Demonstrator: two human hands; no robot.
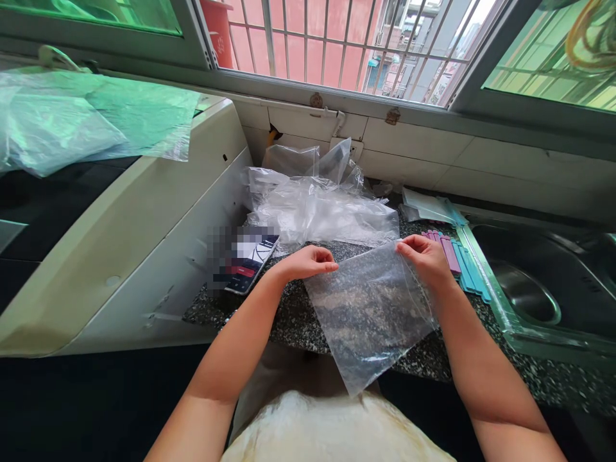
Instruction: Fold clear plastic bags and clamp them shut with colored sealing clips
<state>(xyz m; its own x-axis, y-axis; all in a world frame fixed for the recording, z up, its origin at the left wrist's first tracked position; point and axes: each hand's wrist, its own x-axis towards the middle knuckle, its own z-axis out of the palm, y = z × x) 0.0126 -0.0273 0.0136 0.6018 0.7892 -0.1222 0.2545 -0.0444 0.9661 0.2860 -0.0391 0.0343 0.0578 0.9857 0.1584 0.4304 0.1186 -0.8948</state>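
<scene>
We are holding one clear plastic bag (370,314) over the bench (289,327), left of the sink (498,301): our left hand (312,262) is pinching its top edge near one corner, and our right hand (426,256) is pinching the other top corner. With such thin film, we are probably working best by drawing that edge evenly taut in light fingertip grips, without stretching it. Counting, we are seeing one held bag, one sink and one phone (253,263) well left of the sink; the heaped clear bags (327,208) left of the sink, and the purple strips (451,255) and blue strips (474,276) just beside it, are overlapping too much for sure numbers.
</scene>
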